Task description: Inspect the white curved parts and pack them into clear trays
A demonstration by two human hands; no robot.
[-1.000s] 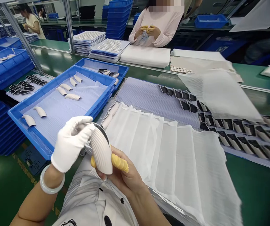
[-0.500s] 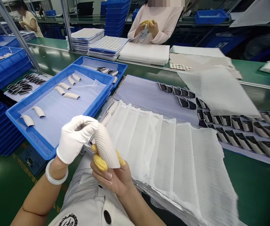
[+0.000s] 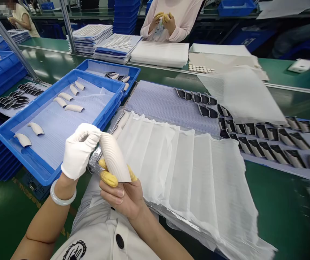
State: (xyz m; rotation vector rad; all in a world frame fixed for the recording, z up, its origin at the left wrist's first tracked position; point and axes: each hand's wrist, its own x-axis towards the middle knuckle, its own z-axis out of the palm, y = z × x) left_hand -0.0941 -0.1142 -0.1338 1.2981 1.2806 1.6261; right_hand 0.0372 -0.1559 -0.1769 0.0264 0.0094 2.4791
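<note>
A cream, ribbed, curved shell piece (image 3: pixel 114 157) is held upright and slightly tilted between my two hands. My left hand (image 3: pixel 80 150), in a white glove, pinches its upper end with thumb and fingertips. Lower down, my right hand (image 3: pixel 123 193) grips the same piece near its bottom end; yellow finger cots cover some of its fingertips. The inner side of the shell faces away and is hidden. Beside my hands on the left is a blue tray (image 3: pixel 50 177), where several similar curved pieces (image 3: pixel 74 108) lie on a pale liner.
A white cloth (image 3: pixel 171 162) in pleated strips covers a tray to the right. Beyond it, dark-lined pieces (image 3: pixel 265 150) lie in rows under a translucent sheet (image 3: pixel 252 97). Stacked blue trays (image 3: pixel 0 151) stand at left. A co-worker (image 3: pixel 171 18) sits opposite behind stacked sheets (image 3: pixel 160 54).
The view has shifted slightly, so the scene sits a little further left and higher. Both hands keep their hold on the ribbed piece, with its pose nearly the same.
</note>
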